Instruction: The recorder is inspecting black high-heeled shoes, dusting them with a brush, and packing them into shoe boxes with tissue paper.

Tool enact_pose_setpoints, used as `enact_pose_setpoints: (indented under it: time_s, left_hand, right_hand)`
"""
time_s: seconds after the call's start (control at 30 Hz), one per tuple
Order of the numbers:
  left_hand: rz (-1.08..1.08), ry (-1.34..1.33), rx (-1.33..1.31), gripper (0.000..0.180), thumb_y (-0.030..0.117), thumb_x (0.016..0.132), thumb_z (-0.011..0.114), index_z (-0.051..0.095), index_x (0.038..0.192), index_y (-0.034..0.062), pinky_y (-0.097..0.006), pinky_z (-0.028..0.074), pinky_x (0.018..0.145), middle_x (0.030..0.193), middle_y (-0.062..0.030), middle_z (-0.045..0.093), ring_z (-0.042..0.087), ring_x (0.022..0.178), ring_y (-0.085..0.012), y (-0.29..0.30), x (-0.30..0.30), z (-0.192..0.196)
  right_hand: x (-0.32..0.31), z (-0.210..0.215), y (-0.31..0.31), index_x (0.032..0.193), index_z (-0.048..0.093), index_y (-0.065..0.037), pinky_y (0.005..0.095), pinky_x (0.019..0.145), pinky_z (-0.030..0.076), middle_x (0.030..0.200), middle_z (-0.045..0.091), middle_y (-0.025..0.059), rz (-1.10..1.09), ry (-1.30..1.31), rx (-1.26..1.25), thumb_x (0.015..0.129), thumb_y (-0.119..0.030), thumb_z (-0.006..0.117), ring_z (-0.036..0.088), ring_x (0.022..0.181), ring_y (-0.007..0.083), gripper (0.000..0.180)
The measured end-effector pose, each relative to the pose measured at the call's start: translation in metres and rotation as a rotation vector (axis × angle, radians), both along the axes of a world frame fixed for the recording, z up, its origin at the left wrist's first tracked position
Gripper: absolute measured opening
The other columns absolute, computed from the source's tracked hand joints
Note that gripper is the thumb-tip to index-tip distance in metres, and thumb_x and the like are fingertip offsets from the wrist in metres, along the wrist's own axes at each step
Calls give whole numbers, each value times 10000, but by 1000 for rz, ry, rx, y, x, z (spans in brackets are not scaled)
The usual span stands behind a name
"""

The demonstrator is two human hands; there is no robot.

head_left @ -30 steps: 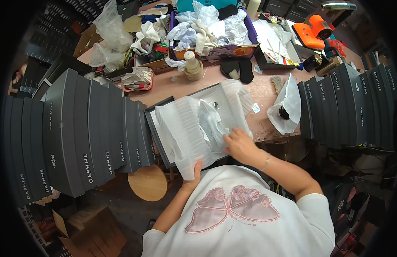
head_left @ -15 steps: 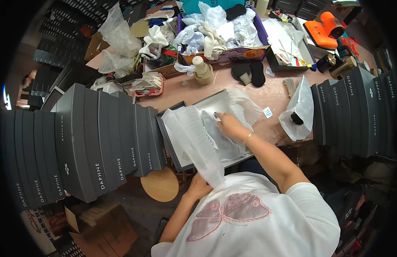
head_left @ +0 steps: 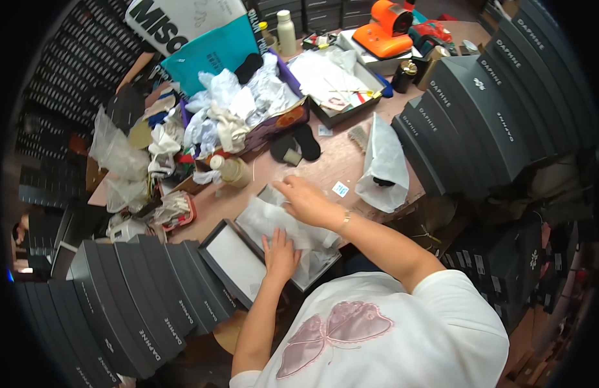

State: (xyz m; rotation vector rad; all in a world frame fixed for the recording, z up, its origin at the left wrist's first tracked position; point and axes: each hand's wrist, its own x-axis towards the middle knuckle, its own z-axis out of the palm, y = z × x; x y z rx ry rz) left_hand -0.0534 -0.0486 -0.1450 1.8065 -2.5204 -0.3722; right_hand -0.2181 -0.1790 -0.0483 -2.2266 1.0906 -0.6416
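A dark grey shoebox (head_left: 317,275) sits at the near edge of the table, lined with white tissue paper (head_left: 264,220). My left hand (head_left: 282,257) lies on the paper, its fingers spread. Over the far part of the box, my right hand (head_left: 312,205) touches the paper near the rim, thumb and forefinger apart. The paper covers most of what the box holds. Against the box's left side lies a dark lid (head_left: 233,257) with a white inside.
Shoebox stacks stand at left (head_left: 128,297) and right (head_left: 467,123). A white pouch (head_left: 385,152) holds something dark. Behind are a bottle (head_left: 231,171), black insoles (head_left: 303,143), a purple carton (head_left: 280,123) of crumpled paper, a paper-filled tray (head_left: 351,107) and an orange device (head_left: 383,39).
My left hand has risen from the near edge onto the paper, which now lies folded over inside the box. My right hand has moved to the box's far rim. The view has turned right.
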Motion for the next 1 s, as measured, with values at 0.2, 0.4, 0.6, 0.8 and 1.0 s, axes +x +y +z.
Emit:
enact_pose_setpoints:
  time_s: [0.2, 0.4, 0.6, 0.8, 1.0]
  left_hand:
    - [-113, -153, 280, 722, 476, 705, 710, 568, 1249, 23, -687, 172, 1047, 1392, -221, 399, 301, 1335, -354, -39, -18, -28]
    - [-65, -301, 431, 650, 368, 713, 716, 564, 1257, 47, -677, 282, 991, 1366, -152, 439, 351, 1294, -329, -53, -27, -39]
    - [238, 726, 234, 463, 308, 839, 661, 586, 1189, 15, -499, 371, 1003, 1242, -118, 553, 493, 1188, -253, -39, -6, 23]
    - [830, 2119, 1138, 654, 548, 953, 436, 410, 1396, 67, -362, 360, 1043, 1318, -126, 521, 447, 1274, -214, -30, -52, 88]
    - [386, 1814, 508, 753, 257, 840, 671, 283, 1458, 72, -342, 348, 1066, 1419, -110, 420, 416, 1297, -216, 50, -40, 14]
  right_hand:
    - [-171, -25, 10, 1275, 530, -141, 632, 1073, 180, 1451, 349, 215, -292, 695, -314, 808, -116, 558, 252, 1388, 393, 469]
    - [-206, -15, -22, 940, 662, -108, 470, 851, 453, 1132, 580, 137, -350, 634, -179, 820, -104, 567, 528, 1106, 327, 153]
    - [-233, 55, -43, 1023, 659, -80, 400, 669, 475, 822, 559, 125, -442, 291, -325, 885, -116, 571, 595, 761, 305, 167]
    - [-101, 158, 43, 1084, 669, -66, 336, 640, 450, 754, 555, 113, 349, -123, 147, 842, -41, 638, 548, 670, 278, 245]
    - [-41, 87, 126, 1186, 632, -59, 311, 707, 482, 864, 601, 94, 717, -249, 854, 928, -145, 575, 587, 778, 208, 277]
